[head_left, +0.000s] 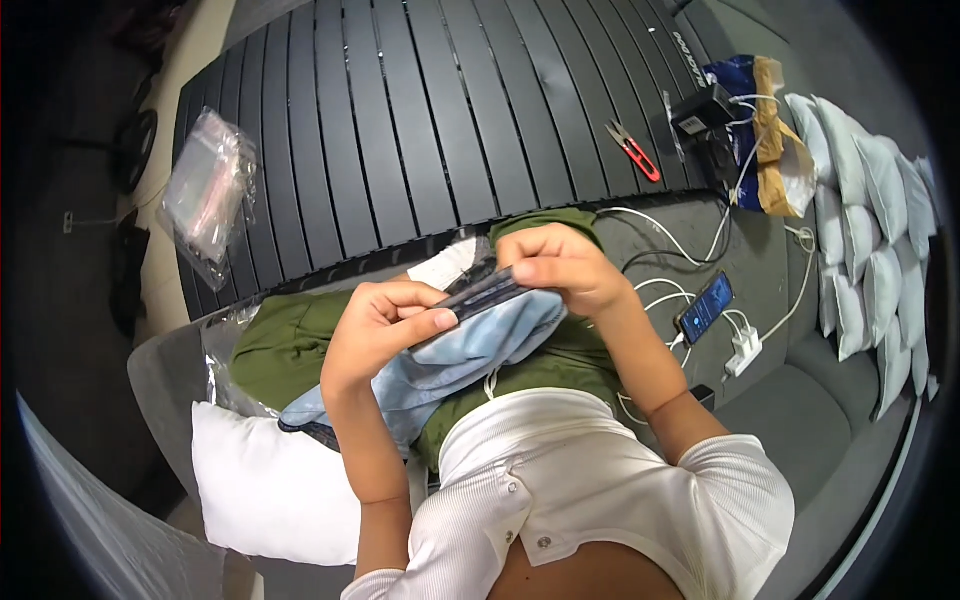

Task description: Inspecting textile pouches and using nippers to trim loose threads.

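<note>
A light blue mottled cloth (480,345) lies bunched over my lap, on green trousers (575,368). Along its upper edge runs a dark band (484,297), which both hands stretch between them. My left hand (385,325) is closed, its thumb and fingers pinching the band's left end. The right end is pinched by my right hand (568,270), thumb on top and fingers curled behind. More of the cloth trails down beneath my left forearm, partly hidden by it. I cannot tell what kind of garment or item the cloth is.
A black slatted table (420,120) stands ahead, with red-handled snips (634,152) and clear plastic bags (208,195) on it. A phone (706,308), a white power adapter (743,350) and cables lie at my right. A white pillow (270,485) is at my left; grey-blue cushions (870,240) stand far right.
</note>
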`<state>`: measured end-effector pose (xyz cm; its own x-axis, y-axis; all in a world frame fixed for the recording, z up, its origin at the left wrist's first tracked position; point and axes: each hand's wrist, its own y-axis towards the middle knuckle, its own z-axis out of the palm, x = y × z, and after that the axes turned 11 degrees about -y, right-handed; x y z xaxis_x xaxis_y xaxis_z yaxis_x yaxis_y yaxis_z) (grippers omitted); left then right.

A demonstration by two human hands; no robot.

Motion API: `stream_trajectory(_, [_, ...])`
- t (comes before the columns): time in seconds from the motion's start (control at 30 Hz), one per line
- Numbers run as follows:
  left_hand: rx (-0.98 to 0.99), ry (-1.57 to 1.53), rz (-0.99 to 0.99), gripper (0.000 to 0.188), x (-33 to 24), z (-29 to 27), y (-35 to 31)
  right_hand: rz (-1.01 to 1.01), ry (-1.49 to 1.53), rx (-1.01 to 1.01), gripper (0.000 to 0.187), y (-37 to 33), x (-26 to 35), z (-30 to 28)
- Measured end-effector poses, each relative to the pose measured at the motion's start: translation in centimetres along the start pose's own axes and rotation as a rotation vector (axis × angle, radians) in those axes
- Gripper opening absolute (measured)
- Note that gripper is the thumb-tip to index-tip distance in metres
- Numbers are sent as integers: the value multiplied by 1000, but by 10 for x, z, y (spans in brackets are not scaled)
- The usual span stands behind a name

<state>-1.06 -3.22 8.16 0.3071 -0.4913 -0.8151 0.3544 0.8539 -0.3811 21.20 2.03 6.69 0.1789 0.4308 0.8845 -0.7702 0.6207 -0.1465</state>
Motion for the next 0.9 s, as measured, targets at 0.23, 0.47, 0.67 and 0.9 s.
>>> stream_trajectory(0.23, [6, 28, -33, 10, -12, 20, 7, 46, -557, 213, 31, -3, 8, -6])
stream_trajectory(0.47, [187, 253, -25, 11, -19, 15, 9, -392, 11, 341, 30, -9, -2, -23])
stream_trajectory(0.67, [189, 289, 73, 14, -22, 14, 4, -186, -326, 285, 38, -16, 6, -41])
stream_trajectory(0.9, [276, 461, -2, 17, -16, 26, 19, -34, -403, 423, 26, -9, 11, -18])
